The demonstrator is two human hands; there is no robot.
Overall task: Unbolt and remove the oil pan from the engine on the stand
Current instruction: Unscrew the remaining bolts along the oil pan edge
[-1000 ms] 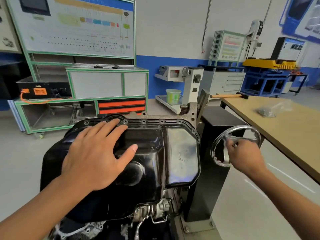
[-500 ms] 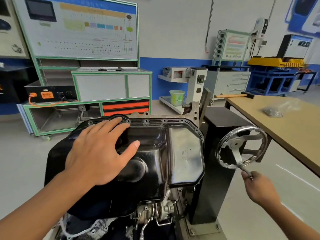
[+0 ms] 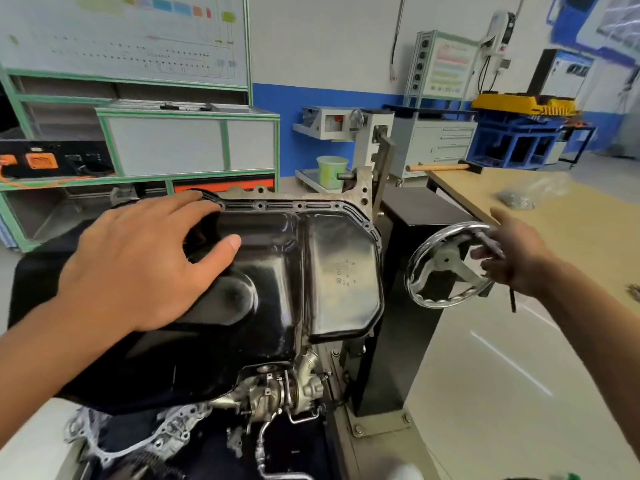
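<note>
The black oil pan sits on the upturned engine in the middle of the view, its bolt-hole flange showing along the far edge. My left hand lies flat on the pan's left part, fingers spread and reaching the flange. To the right, a chrome handwheel is mounted on the black stand column. My right hand is at the wheel's right rim, fingers curled round its crank handle; the hand is blurred.
A wooden table stands at the right with a plastic bag of small parts and a hammer on it. A green cup sits on a cart behind the engine. Green-framed training benches line the far left.
My right hand has cranked the wheel handle from the top, down past the bottom, and up to the right side. My left hand has stayed flat on the pan.
</note>
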